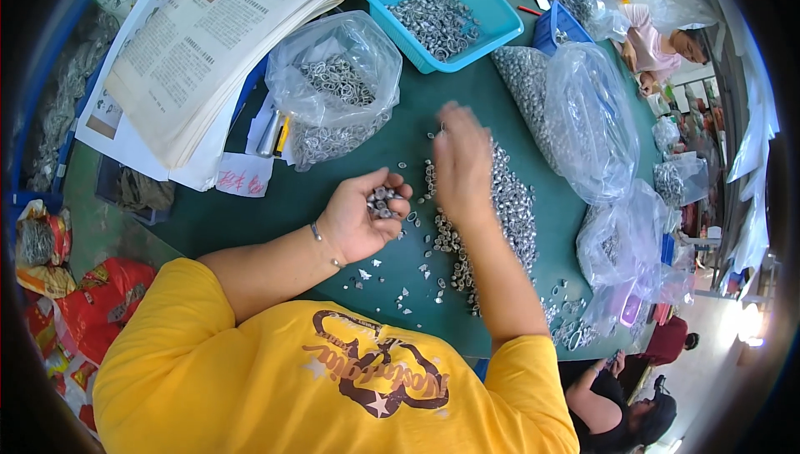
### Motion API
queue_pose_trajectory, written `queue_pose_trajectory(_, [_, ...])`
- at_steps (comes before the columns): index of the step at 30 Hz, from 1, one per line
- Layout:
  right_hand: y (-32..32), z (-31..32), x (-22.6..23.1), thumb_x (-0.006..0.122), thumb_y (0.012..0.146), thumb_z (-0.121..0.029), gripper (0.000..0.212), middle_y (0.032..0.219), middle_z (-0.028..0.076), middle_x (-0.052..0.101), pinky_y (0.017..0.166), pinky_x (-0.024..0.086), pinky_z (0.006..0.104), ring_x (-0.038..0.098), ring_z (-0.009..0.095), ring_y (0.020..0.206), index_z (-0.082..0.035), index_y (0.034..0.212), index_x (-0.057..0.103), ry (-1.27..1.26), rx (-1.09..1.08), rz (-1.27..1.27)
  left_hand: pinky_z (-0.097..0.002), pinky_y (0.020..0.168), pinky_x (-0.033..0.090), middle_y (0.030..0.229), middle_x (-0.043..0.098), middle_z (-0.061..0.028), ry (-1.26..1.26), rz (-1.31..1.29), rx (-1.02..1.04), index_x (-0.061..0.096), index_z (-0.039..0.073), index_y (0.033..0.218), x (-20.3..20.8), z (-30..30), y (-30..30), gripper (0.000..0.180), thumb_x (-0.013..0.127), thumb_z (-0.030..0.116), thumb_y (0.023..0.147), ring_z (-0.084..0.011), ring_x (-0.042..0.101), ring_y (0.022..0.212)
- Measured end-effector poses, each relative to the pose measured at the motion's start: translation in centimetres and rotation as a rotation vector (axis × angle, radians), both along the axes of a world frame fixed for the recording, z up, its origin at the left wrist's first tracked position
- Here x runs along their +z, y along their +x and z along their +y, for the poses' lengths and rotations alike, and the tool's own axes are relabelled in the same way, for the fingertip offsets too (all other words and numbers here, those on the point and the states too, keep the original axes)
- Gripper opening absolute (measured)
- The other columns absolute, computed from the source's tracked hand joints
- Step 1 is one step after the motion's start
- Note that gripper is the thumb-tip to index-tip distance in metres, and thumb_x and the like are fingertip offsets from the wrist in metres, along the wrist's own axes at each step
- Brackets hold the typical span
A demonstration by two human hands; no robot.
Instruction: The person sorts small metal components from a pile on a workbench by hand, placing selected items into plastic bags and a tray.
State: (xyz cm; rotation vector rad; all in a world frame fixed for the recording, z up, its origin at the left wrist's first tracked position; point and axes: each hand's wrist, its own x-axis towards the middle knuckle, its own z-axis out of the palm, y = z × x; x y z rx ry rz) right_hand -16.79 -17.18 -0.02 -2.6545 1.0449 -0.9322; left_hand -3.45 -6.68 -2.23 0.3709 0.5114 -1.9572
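Observation:
My left hand [364, 214] is palm up with its fingers curled round several small grey metal pieces [382, 202]. To its right my right hand [463, 164] is over the left edge of a heap of small ring-like metal pieces [510, 204]. Its fingers are smeared by motion, and whether they hold anything does not show. Part of the heap lies hidden under that hand and forearm. A few loose rings and bright metal scraps [403, 296] are scattered on the green table [325, 196] between and below my hands.
A turquoise basket [500, 25] and an open plastic bag [287, 62], both with metal rings, stand at the far side. Full bags [587, 121] line the right. Papers [183, 62] lie at left. One person [654, 46] sits far right, another [617, 404] lower right.

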Motion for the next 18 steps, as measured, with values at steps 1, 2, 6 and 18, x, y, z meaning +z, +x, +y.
queue_pose_trajectory(1, [-0.7,-2.1,-0.4,0.045,0.088,-0.022,0.034,0.126,0.015,0.046,0.096,0.028,0.0526,0.040,0.035,0.118,-0.004,0.116,0.049,-0.002,-0.178,0.205,-0.0191,0.039,0.027,0.077,0.050,-0.0024,-0.049,0.017,-0.006,0.051,0.011,0.077,-0.2,-0.2,0.2,0.021,0.044,0.026,0.091,-0.0101,0.043,0.057])
queue_pose_trajectory(2, [-2.3,-3.7,-1.6,0.041,0.089,-0.032,0.040,0.132,0.012,0.040,0.098,0.024,0.0540,0.034,0.032,0.123,-0.009,0.122,0.046,0.056,-0.258,0.298,-0.0191,0.039,0.026,0.074,0.048,-0.0017,-0.095,0.030,-0.006,0.051,0.011,0.075,-0.1,-0.3,0.3,0.023,0.043,0.026,0.091,-0.0095,0.042,0.054])
queue_pose_trajectory(6, [-4.3,-2.7,-2.3,0.043,0.087,-0.037,0.046,0.134,0.010,0.038,0.099,0.024,0.0531,0.032,0.032,0.124,-0.012,0.126,0.043,0.122,-0.102,0.406,-0.0194,0.039,0.025,0.066,0.043,0.0009,-0.155,-0.015,0.069,0.049,0.012,0.073,-0.2,-0.9,0.7,0.024,0.042,0.026,0.091,-0.0078,0.037,0.049])
queue_pose_trajectory(18, [-4.8,9.9,-0.3,0.056,0.075,-0.046,0.062,0.137,0.008,0.033,0.101,0.018,0.0530,0.027,0.030,0.127,-0.018,0.129,0.041,0.192,0.276,0.498,-0.0214,0.046,0.031,0.073,0.044,-0.0023,-0.209,-0.002,0.147,0.052,0.005,0.101,-1.3,-1.0,0.9,0.017,0.040,0.013,0.091,-0.0105,0.042,0.059])
